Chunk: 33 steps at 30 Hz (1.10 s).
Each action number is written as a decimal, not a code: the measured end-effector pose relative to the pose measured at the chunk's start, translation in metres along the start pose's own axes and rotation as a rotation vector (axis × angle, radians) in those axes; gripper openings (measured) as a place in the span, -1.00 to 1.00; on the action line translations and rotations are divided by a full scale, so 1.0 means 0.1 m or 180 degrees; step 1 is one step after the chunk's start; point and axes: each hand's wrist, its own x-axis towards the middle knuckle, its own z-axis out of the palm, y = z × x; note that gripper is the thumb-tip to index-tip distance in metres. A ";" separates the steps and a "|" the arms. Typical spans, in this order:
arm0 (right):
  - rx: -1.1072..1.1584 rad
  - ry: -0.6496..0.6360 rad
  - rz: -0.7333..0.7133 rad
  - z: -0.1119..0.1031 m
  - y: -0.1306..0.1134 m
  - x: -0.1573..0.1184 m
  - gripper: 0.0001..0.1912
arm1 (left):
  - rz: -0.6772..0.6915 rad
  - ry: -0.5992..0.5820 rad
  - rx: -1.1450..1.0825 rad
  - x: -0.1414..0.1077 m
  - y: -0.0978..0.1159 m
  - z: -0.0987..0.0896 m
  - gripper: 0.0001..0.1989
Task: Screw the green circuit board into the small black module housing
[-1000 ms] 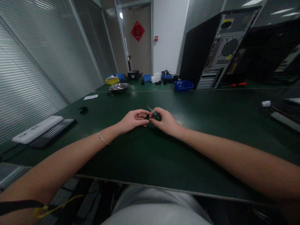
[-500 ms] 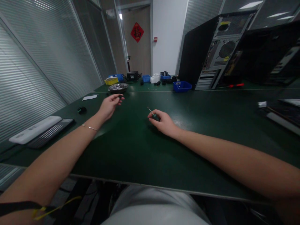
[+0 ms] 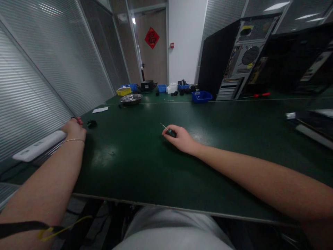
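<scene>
My right hand [image 3: 179, 137] rests over the middle of the green table [image 3: 135, 166], closed around the short dark handle of a small screwdriver [image 3: 170, 132]. Its thin metal shaft points up and to the left. At the far left, my left hand [image 3: 75, 128] is by the table's edge under the blinds, fingers curled. A bit of something dark shows at its fingertips, too small to name. Right beside that hand lies a white power strip [image 3: 39, 146]. The flat dark case with silver rods is mostly hidden by my forearm. A small dark object [image 3: 92, 124] lies just right of the hand.
A metal dish [image 3: 131, 99], a yellow bin [image 3: 124, 91] and several blue bins [image 3: 202, 97] stand at the back. A computer tower [image 3: 221, 59] rises at the back right, near a red-handled tool [image 3: 262, 94]. Dark flat equipment [image 3: 316, 121] lies at the right edge.
My left hand has moved from near the metal dish leftward and closer, to beside the power strip. My right hand stays nearly in place with the screwdriver.
</scene>
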 end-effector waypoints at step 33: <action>-0.0264 0.0265 -0.0587 -0.06 0.17 0.04 -0.76 | 0.0408 -0.2862 0.0022 -1.42 0.43 1.77 -0.66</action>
